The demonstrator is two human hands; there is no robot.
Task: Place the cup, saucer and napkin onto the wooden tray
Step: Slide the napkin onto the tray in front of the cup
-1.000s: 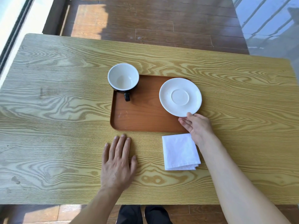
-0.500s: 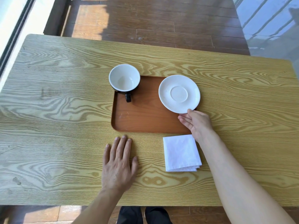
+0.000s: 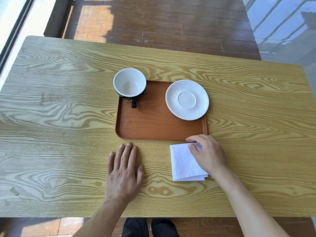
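Observation:
The brown wooden tray [image 3: 157,125] lies in the middle of the table. A black cup [image 3: 129,85] with a white inside stands at the tray's far left corner, handle toward me. The white saucer [image 3: 187,99] rests on the tray's far right part, slightly over the right rim. A folded white napkin [image 3: 183,164] lies on the table just in front of the tray's near right corner. My right hand [image 3: 207,153] rests on the napkin's far right corner, fingers curled onto the cloth. My left hand [image 3: 124,171] lies flat on the table, fingers apart, left of the napkin.
The light wood-grain table [image 3: 59,108] spreads wide on both sides of the tray. Its near edge is close to my body, with dark wooden floor beyond the far edge. A window frame runs along the left.
My right hand has let go of the saucer, which now sits on the tray, and has moved back toward me onto the napkin's far corner. My left hand has stayed put.

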